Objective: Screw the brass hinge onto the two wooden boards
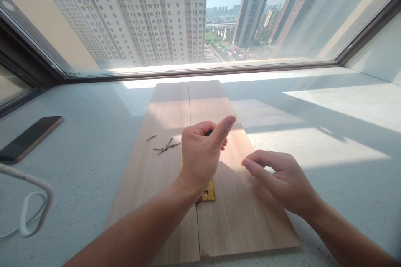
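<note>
Two pale wooden boards, a left board (150,192) and a right board (238,221), lie side by side with a narrow seam between them. A yellow metal plate (209,190) with a hole spans the seam, mostly hidden by my left hand (202,150). That hand is closed around a black-ended handle (208,132), its thumb raised; the rest of the tool is hidden. Over the right board, my right hand (275,173) is closed with thumb and fingertips together; anything in the pinch is too small to make out. Several screws (166,147) lie loose on the left board.
A phone (29,139) lies on the speckled white sill (84,133) at the left. Below it is a looped white cable or tube (44,192). A large window (200,69) closes off the far side; sunlight and shadow cross the boards.
</note>
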`<state>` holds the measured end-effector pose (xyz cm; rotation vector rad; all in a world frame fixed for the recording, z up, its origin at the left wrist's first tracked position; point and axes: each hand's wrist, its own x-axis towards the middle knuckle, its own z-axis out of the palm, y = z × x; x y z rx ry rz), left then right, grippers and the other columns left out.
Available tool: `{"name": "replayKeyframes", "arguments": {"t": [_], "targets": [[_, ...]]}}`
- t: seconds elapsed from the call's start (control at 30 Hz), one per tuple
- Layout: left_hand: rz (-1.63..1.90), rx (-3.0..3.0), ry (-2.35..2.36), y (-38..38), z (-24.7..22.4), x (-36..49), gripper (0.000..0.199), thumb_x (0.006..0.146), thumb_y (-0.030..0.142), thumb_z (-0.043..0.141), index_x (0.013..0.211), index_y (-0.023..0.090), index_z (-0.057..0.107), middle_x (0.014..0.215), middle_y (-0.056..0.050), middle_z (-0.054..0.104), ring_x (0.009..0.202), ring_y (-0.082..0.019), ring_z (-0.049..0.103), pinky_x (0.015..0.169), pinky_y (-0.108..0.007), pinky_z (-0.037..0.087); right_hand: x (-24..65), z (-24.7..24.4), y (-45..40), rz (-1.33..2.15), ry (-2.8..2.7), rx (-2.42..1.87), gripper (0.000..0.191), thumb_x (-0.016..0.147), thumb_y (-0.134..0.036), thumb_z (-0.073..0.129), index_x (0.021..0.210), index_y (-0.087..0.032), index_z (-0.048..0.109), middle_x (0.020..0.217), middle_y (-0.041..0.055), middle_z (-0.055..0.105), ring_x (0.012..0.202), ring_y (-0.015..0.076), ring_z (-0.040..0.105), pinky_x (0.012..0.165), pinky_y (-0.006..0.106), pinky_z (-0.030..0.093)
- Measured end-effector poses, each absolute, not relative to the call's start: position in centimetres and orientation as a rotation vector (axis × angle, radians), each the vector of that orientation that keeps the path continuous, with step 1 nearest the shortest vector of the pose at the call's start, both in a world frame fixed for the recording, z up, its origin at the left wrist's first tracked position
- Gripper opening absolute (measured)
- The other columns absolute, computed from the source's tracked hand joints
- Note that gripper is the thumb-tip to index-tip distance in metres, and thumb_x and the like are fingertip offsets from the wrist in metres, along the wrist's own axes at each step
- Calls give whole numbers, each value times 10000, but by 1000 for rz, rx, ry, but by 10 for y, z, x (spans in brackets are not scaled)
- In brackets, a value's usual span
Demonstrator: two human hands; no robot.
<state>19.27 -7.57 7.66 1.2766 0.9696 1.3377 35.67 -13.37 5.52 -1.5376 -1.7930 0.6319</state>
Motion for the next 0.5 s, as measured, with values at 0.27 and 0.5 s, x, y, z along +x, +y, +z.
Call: {"name": "replayKeyframes", "arguments": {"t": [0.27, 0.5], "targets": [[1007, 1444, 623, -59, 78, 187, 653, 829, 493, 617, 397, 181, 239, 423, 64, 199, 415, -52, 178, 432, -269, 132, 355, 55, -133, 624, -1819, -1538, 370, 909, -404, 504, 617, -195, 594, 586, 0, 598, 563, 136, 523, 548, 272, 390], [807, 1404, 540, -47, 84, 174, 542, 840, 596, 546, 509, 196, 393, 441, 66, 288, 409, -65, 242, 421, -242, 204, 356, 54, -133, 660, -1780, -1558, 362, 909, -418, 511, 639, -199, 613, 618, 0, 621, 594, 142, 545, 578, 280, 399]]}}
